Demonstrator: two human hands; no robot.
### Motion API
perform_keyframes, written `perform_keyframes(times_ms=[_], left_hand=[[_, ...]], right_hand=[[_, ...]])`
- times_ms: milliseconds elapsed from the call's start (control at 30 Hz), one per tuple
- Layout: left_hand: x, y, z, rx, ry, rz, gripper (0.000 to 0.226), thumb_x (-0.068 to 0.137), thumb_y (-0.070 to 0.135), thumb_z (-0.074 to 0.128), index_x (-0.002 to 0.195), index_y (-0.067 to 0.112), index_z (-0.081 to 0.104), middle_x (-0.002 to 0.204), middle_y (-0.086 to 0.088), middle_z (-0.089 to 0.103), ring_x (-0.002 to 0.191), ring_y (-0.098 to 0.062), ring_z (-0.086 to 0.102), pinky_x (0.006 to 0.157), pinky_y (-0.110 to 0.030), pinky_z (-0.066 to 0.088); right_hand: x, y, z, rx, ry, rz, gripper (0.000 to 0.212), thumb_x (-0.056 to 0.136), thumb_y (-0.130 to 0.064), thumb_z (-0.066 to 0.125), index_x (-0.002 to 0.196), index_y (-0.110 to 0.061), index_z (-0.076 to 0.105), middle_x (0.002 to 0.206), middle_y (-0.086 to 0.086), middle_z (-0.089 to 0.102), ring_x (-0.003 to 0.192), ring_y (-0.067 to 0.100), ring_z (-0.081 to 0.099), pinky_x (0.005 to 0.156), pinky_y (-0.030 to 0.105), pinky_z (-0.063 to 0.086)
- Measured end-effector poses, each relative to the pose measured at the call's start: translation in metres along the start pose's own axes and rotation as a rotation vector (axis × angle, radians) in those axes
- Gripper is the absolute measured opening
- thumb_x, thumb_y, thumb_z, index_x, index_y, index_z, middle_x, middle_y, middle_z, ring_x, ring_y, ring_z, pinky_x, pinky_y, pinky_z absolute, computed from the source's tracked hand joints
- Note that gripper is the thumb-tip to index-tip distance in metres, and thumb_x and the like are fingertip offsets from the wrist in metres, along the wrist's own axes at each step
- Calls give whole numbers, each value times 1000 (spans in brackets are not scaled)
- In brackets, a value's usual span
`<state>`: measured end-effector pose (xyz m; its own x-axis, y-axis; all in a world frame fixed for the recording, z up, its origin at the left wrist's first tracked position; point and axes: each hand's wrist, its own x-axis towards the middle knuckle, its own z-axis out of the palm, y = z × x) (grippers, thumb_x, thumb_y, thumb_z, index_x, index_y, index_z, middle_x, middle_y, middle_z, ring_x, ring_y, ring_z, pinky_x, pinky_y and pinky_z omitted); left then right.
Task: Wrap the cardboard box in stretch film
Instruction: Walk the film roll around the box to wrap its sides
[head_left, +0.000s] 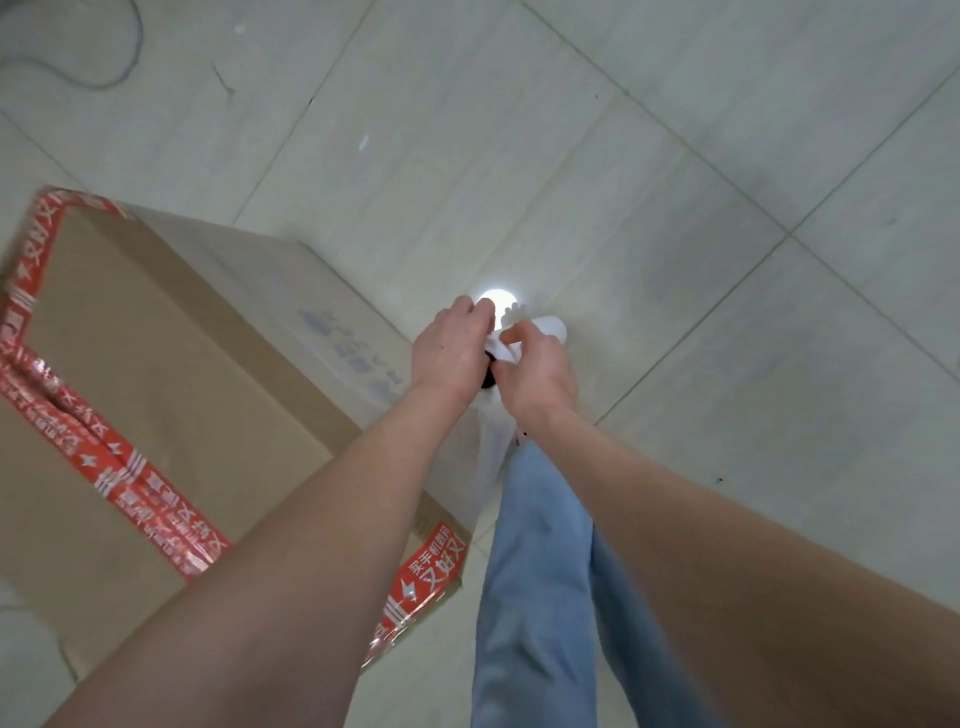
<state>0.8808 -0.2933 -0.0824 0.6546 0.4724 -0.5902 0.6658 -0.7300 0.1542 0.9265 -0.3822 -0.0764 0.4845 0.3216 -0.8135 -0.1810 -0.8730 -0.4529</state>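
Bare forearms (260, 597) cross pale floor tiles (675, 130) beside a taped cardboard box (171, 374).

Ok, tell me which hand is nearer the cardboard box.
Left. The left hand grips the stretch film right beside the cardboard box; the right hand holds the same film just beyond it, farther from the box.

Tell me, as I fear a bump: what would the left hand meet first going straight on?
Probably the tiled floor: the left hand, gripping film, points past the box. Depth is unclear.
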Motion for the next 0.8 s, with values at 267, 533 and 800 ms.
perform_keyframes(times_ms=[267, 533, 800], left_hand=[[27, -13, -22, -257, -5, -220, 9, 79, 9, 52, 83, 13, 46, 87, -6, 55, 78, -26, 51, 62, -31, 36], [38, -34, -35, -850, 87, -743, 25, 70, 18, 69, 75, 13, 45, 75, -1, 54, 78, -28, 65, 69, -40, 57], [62, -40, -50, -234, 90, -188, 16, 86, 11, 51, 101, 12, 51, 104, -6, 52, 79, -24, 50, 62, -32, 37]], right_hand=[[17, -31, -6, -31, 80, 12, 35, 86, -20, 57, 121, -21, 49, 120, 2, 46, 85, 23, 54, 78, 32, 44], [46, -81, 0, -63, 101, -95, 30, 85, -10, 53, 112, -22, 54, 116, 0, 51, 82, 20, 50, 69, 28, 39], [56, -94, -5, -202, 63, -168, 27, 85, -10, 51, 109, -20, 56, 110, 1, 54, 84, 22, 55, 71, 34, 47]])
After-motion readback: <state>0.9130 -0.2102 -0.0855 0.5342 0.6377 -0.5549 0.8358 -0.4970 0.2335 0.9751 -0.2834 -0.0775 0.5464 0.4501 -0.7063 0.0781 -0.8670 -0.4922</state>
